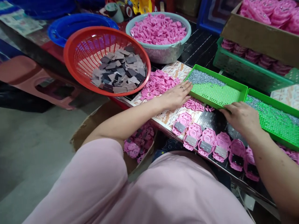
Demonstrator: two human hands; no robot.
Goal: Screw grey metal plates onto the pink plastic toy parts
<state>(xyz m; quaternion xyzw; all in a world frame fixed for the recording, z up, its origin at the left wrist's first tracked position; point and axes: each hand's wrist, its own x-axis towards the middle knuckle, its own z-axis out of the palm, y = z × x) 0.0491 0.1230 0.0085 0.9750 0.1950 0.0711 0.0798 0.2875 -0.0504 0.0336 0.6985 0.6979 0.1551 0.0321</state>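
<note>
My left hand (178, 95), a ring on one finger, grips the left end of a perforated green tray (216, 95) with its fingers over the rim. My right hand (243, 117) is closed on the near rim at the tray's right corner. Small silvery screws (205, 77) are heaped along the tray's far left side. Below the tray, a row of pink plastic casings (206, 142) runs along the table edge, several with grey plates on them. Small pink pegs (193, 105) lie in a pile between my hands.
A second green tray (274, 119) with screws stands at right. An orange-red basket (107, 90) of grey plates overhangs the table's left edge. Behind are a pale blue basket (161, 46) of pink parts and a cardboard box (261, 37). Loose pink pieces (161, 82) lie by my left wrist.
</note>
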